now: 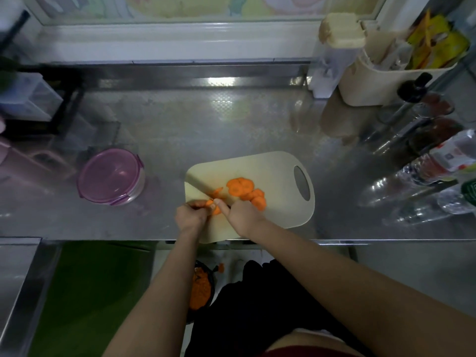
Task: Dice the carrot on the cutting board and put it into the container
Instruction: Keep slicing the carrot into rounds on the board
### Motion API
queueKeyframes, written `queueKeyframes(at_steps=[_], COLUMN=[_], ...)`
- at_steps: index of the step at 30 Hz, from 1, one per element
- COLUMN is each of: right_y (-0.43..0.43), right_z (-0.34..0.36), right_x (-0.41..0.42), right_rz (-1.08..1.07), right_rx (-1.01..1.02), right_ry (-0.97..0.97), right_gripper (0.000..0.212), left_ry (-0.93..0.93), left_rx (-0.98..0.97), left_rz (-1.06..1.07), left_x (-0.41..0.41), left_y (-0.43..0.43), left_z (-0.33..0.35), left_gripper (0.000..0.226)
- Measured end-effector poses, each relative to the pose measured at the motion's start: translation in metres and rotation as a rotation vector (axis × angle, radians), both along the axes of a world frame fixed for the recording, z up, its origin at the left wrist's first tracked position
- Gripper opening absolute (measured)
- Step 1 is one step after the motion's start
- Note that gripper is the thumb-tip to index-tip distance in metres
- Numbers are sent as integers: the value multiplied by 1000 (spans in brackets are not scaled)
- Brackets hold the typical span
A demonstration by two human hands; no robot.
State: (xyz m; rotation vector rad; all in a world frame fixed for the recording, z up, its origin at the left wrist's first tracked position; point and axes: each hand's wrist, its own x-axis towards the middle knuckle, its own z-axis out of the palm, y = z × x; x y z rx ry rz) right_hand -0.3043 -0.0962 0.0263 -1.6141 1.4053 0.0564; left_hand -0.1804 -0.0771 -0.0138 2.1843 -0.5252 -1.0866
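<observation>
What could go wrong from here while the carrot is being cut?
The left hand pinches a small carrot piece right beside the knife held by the right hand, so fingertips could be nicked. The board reaches the front edge of the counter; pieces may drop off. The container appears lidded, which would block the transfer.

The right hand (242,215) is hiding the handle of the knife (199,188); the left hand (190,217) is covering part of a carrot piece (216,210) on the cutting board (278,202).
</observation>
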Motion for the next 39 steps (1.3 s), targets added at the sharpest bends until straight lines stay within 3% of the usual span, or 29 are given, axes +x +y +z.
queueKeyframes(at_steps=[5, 13, 20, 23, 26, 29, 36, 39], right_y=[-11, -10, -8, -7, -7, -8, 3, 8], right_z=[5, 10, 4, -4, 1, 10, 14, 16], right_x=[-6, -11, -13, -14, -15, -15, -16, -25], right_rz=[27, -48, 55, 48, 177, 122, 103, 114], right_rx=[7, 22, -13, -194, -182, -109, -171, -64], right_ry=[21, 21, 35, -37, 51, 112, 80, 139], right_gripper=[59, 76, 53, 67, 46, 58, 67, 69], left_ry=[15, 23, 29, 41, 63, 65, 19, 3], left_rx=[-13, -22, -37, -51, -49, -41, -27, 0], left_rz=[19, -14, 0, 1, 13, 9, 57, 69], left_x=[2, 1, -1, -1, -1, 0, -3, -2], left_y=[2, 1, 2, 2, 3, 4, 2, 1], left_z=[0, -1, 1, 1, 2, 1, 6, 7], left_gripper=[16, 21, 16, 17, 18, 19, 17, 20])
